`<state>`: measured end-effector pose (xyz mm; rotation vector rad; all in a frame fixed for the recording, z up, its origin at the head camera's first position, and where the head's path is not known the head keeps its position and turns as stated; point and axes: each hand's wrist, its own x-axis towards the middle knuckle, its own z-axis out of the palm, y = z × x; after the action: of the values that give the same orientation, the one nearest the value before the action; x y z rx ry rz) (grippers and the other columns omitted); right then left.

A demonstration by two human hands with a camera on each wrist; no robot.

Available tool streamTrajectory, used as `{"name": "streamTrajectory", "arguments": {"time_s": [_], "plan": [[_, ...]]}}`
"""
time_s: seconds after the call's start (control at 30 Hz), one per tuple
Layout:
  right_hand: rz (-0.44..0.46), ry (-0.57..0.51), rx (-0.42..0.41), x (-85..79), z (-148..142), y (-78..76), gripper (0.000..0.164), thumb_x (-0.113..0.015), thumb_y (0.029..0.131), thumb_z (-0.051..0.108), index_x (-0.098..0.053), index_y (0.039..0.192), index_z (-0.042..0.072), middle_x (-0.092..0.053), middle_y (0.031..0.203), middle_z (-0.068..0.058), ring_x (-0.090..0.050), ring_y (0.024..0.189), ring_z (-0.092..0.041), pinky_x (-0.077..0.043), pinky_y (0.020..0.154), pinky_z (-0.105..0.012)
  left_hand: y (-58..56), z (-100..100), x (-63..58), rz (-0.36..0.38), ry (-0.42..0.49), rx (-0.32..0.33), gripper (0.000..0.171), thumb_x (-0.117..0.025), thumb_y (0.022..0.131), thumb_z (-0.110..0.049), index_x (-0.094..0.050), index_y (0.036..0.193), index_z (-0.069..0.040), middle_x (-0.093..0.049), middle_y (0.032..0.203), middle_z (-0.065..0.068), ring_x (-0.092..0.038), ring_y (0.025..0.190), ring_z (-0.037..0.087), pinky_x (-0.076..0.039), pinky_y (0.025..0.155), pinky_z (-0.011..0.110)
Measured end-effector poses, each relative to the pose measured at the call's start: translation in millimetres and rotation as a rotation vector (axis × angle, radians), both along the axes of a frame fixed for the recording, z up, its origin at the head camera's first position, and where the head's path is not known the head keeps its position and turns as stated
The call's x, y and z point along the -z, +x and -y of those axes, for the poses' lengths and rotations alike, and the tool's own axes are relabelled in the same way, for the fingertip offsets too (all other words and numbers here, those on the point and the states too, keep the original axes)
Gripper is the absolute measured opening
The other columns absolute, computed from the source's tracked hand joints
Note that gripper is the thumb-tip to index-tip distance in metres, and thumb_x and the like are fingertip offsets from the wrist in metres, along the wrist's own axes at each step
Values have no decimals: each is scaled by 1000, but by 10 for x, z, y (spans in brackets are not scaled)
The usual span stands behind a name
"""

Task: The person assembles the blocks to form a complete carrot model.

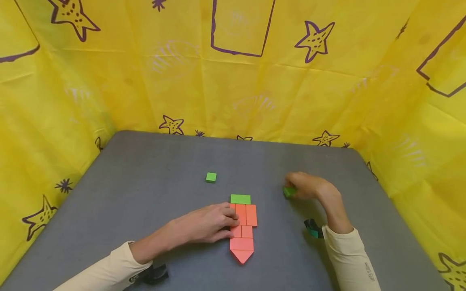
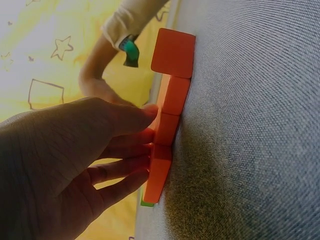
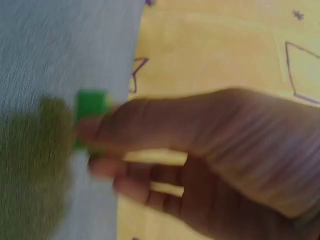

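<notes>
Flat blocks lie joined in a column on the grey table: a green block at the far end, orange upright blocks, two small pink blocks, a pink rectangular block and a pink triangular block at the near tip. My left hand rests its fairly straight fingertips on the column's left side, partly covering the leftmost blocks. Off to the right, my right hand pinches a green block between thumb and fingers. That block hangs over the table, blurred in the right wrist view.
Another small green block lies on the grey table beyond the column, to its left. Yellow patterned cloth hangs behind the table and along both sides. A dark strap hangs at the right wrist, and another strap at the left.
</notes>
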<state>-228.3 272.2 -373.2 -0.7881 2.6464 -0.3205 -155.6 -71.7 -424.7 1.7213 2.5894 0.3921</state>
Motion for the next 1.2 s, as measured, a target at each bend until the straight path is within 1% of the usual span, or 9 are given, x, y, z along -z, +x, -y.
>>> {"name": "streamTrajectory", "arguments": {"time_s": [0.07, 0.13, 0.27, 0.4, 0.53, 0.67, 0.77, 0.97, 1.2], "plan": [[-75, -27, -74, 3, 82, -12, 17, -69, 85, -9, -61, 83, 6, -50, 78, 1, -44, 73, -12, -38, 68, -26, -1, 4, -6, -7, -1, 4, 25, -71, 100, -26, -77, 121, -13, -72, 119, -3, -60, 106, 12, -54, 94, 21], [-143, -51, -130, 11, 182, -15, 14, -72, 86, -6, -67, 93, 5, -60, 88, -2, -51, 80, -13, -44, 73, -27, -1, 7, -11, -12, 0, 9, 24, -71, 100, -26, -77, 120, -14, -72, 118, -3, -60, 105, 12, -54, 94, 21], [-237, -101, -221, 66, 385, -10, 21, -74, 87, -4, -71, 106, 4, -65, 98, -5, -58, 86, -17, -52, 79, -32, -1, 4, -9, -14, 2, 9, 23, -71, 100, -26, -77, 119, -14, -72, 118, -3, -60, 106, 12, -54, 94, 21], [-268, -110, -250, 168, 545, 5, 23, -74, 89, -4, -72, 111, 5, -66, 101, -5, -62, 90, -18, -55, 82, -33, -2, -2, -4, -4, -1, 7, 24, -71, 101, -26, -77, 120, -14, -72, 118, -3, -60, 107, 12, -54, 95, 22], [-259, -91, -257, 277, 659, 9, 21, -71, 92, -4, -72, 110, 6, -65, 99, -4, -61, 89, -17, -54, 80, -30, 2, 0, -4, 3, -13, 6, 24, -71, 101, -27, -77, 120, -14, -72, 118, -3, -60, 107, 12, -54, 95, 21], [-214, -85, -255, 331, 718, 2, 22, -70, 94, -3, -72, 113, 6, -64, 100, -4, -60, 88, -15, -54, 80, -28, 6, 1, -6, 2, -14, 0, 25, -71, 100, -27, -77, 121, -14, -72, 119, -3, -61, 107, 12, -55, 94, 21], [-193, -94, -253, 328, 732, -2, 22, -70, 94, -3, -72, 114, 5, -64, 100, -5, -59, 88, -15, -53, 79, -28, 2, 1, -15, -4, -15, 1, 25, -71, 100, -27, -77, 121, -14, -72, 119, -3, -61, 107, 12, -55, 94, 21], [-206, -119, -295, 331, 744, -8, 22, -68, 94, -4, -72, 114, 4, -64, 99, -6, -60, 86, -15, -53, 78, -27, -2, 8, -13, 15, -16, -3, 26, -71, 101, -28, -77, 121, -14, -72, 120, -2, -61, 108, 12, -55, 95, 21], [-193, -102, -289, 295, 732, 16, 27, -74, 93, 0, -71, 118, 6, -63, 104, -6, -60, 91, -16, -54, 81, -29, -9, 16, -15, -14, -9, 12, 25, -71, 101, -28, -77, 120, -13, -72, 118, -3, -61, 107, 12, -54, 95, 21]]}}
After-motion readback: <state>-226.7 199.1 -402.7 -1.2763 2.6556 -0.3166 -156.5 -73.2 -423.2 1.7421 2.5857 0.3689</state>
